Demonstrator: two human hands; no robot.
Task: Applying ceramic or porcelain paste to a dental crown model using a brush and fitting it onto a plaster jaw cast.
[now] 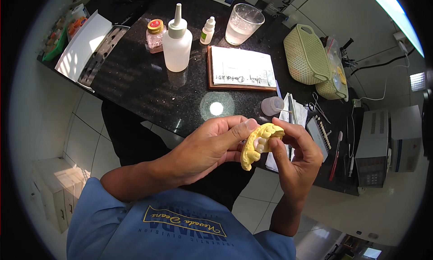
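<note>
1. Closest in, a blue shirt fills the bottom of the frame.
2. Just right of centre, the left hand has its grip closed on a yellow dental cast; the right hand pinches it too.
3. Whitish teeth already sit in it; what's left, I can't tell.

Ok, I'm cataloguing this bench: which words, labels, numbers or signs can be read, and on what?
I won't copy wording, but text stands here:
Blue shirt: large, readable print.
White pad: partly legible handwriting.
Red-and-gold jar lid: bold letters.
Dark box: blurred print.
Dropper bottle: label too small to read.
Yellow dental model: no text visible.
</note>
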